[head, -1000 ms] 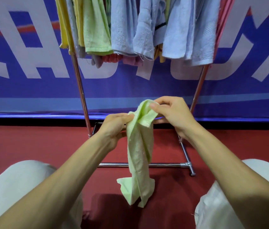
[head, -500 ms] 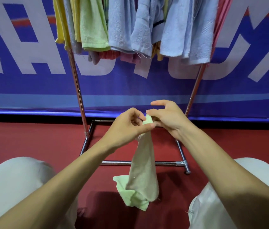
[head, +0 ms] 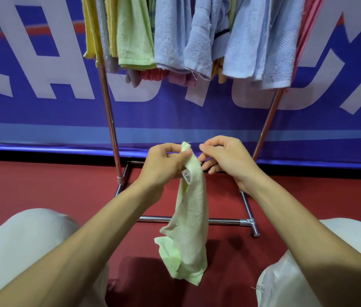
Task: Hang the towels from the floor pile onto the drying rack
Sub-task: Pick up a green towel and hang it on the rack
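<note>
Red floor [head: 42, 185] before rack [head: 110, 120]: left hand [head: 166, 167] pinches towel [head: 191, 218] corner so it hangs straight (label [head: 187, 177] showing); right hand [head: 226, 160] curled just beside, grasp indeterminate, probably seeking the second corner.

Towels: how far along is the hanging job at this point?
Done: a row of towels already hangs on the drying rack. In hand: the left hand pinches a pale green towel by its top, not yet hung; the right hand is beside it, grip unclear. Left: the floor pile is out of view, so the remainder can't be told.
</note>
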